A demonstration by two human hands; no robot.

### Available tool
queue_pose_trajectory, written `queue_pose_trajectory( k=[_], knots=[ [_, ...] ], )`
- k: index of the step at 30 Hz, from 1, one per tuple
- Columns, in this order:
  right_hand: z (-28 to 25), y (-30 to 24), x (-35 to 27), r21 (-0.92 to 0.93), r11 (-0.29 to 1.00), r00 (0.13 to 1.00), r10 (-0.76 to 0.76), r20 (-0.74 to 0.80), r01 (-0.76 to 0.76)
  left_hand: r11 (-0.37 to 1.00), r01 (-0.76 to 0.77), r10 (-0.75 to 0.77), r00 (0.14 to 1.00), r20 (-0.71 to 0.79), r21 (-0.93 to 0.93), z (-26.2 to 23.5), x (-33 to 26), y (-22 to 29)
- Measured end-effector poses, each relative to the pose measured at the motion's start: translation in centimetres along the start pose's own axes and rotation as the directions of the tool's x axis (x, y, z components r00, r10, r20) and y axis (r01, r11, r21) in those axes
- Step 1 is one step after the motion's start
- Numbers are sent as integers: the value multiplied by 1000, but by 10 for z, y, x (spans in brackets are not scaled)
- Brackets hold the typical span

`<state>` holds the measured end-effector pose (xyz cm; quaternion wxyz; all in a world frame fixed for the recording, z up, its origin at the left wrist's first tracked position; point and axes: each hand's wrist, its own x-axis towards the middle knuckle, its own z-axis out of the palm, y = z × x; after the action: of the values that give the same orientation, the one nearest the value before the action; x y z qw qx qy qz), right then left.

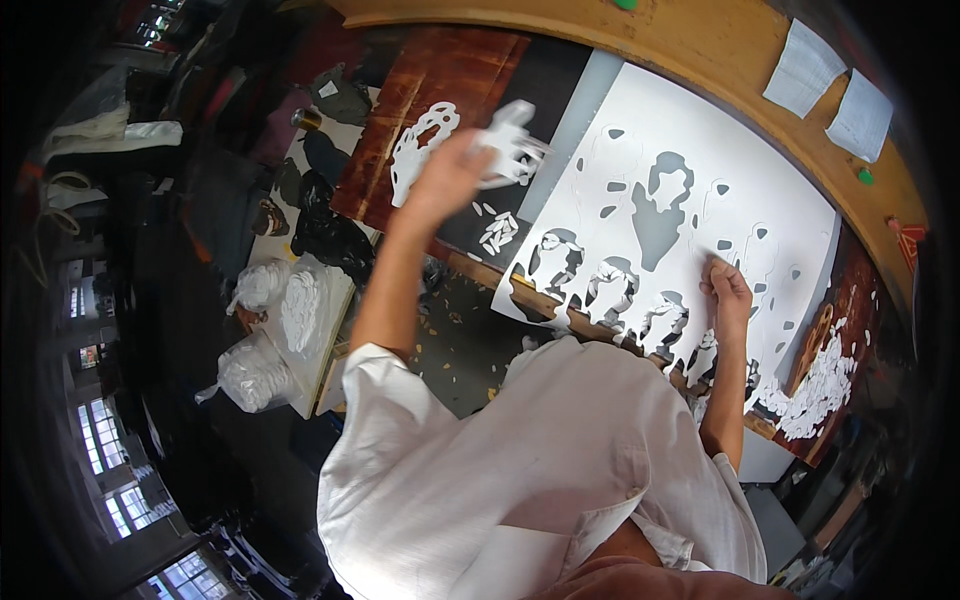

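Note:
A large white sheet [600, 100] with shoe-upper-like shapes cut in it lies across the work surface, and grey shows through its openings. My left hand [455, 175] is raised left of the sheet, closed on white cut-out pieces [515, 150], which are smeared by motion. Under and beside that hand, a stack of white cut-outs [420, 145] rests on a reddish-brown board [455, 65]. Over the right part of the sheet is my right hand [728, 285], fingers pinched together at its surface. Whatever those fingertips hold, if anything, is too small to make out.
Small white scraps [497, 232] lie on the dark strip, and a bigger scrap heap [820, 390] sits at the right. A yellow-brown beam [700, 30] spans the far side. Bagged white pieces [255, 370] stand on a side table at left.

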<state>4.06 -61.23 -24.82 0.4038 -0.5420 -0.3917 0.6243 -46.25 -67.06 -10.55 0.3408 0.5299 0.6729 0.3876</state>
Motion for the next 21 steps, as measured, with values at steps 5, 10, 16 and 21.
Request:
queue_pose_trajectory(
  k=[5, 10, 16, 21],
  knots=[
    [-6, 12, 9, -2, 999, 999, -44, 15, 44, 848, 309, -396, 910, -127, -430, -103, 27, -110],
    [1, 14, 13, -27, 998, 998, -61, -19, 60, 716, 647, -479, 729, -489, 264, -101, 25, -234],
    [10, 16, 7, -188, 976, 985, -128, -118, 105, 362, 592, -386, 798, -462, 720, -79, 17, -249],
    [18, 4, 0, -75, 996, 988, -49, -147, 38, 569, 431, -337, 899, -280, 700, -93, 11, -229]
  ],
)
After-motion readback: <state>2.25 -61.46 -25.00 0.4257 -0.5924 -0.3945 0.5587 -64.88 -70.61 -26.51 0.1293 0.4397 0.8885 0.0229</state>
